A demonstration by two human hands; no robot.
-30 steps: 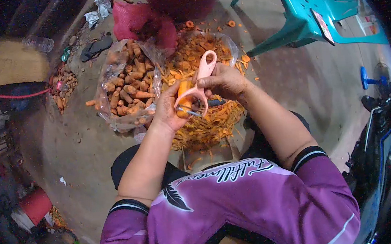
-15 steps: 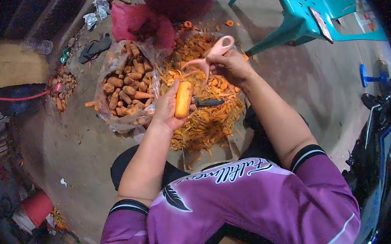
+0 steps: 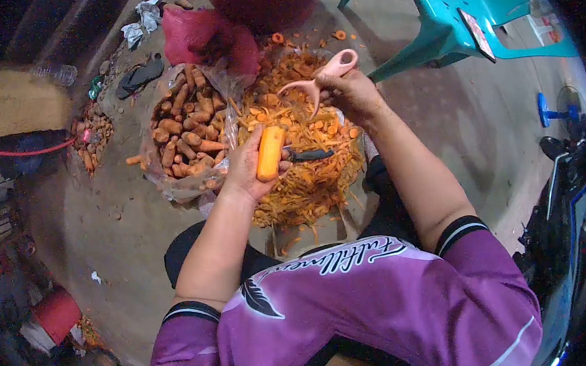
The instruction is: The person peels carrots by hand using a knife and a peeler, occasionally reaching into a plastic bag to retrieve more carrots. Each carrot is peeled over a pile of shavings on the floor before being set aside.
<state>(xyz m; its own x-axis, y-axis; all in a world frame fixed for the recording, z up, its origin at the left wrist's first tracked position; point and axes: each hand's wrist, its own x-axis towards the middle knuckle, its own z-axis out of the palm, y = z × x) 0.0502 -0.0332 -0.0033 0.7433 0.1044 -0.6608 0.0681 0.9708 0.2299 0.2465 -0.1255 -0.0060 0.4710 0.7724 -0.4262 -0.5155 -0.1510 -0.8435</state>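
Note:
My left hand (image 3: 246, 169) is closed around a peeled orange carrot (image 3: 271, 154), a thick piece with blunt ends. In my right hand (image 3: 355, 95) is a pink peeler (image 3: 334, 67), its forked head pointing left, apart from the carrot. Below both hands spreads a heap of carrot peelings (image 3: 308, 199) with cut carrot slices in it. A knife with a dark handle (image 3: 311, 155) lies on the heap, just right of the carrot; its blade cannot be made out. Left of my left hand, unpeeled carrots (image 3: 191, 125) fill a clear plastic bag (image 3: 182, 188).
A pink sack (image 3: 188, 36) and a dark red tub (image 3: 265, 3) stand beyond the peelings. A teal plastic chair (image 3: 441, 6) is at the upper right, and a black flip-flop (image 3: 140, 78) lies at the upper left. A motorcycle (image 3: 565, 230) stands at the right edge.
The peeler has turned slightly and its head has shifted a little to the right. The carrot has rolled a little in my left hand, showing a brighter side.

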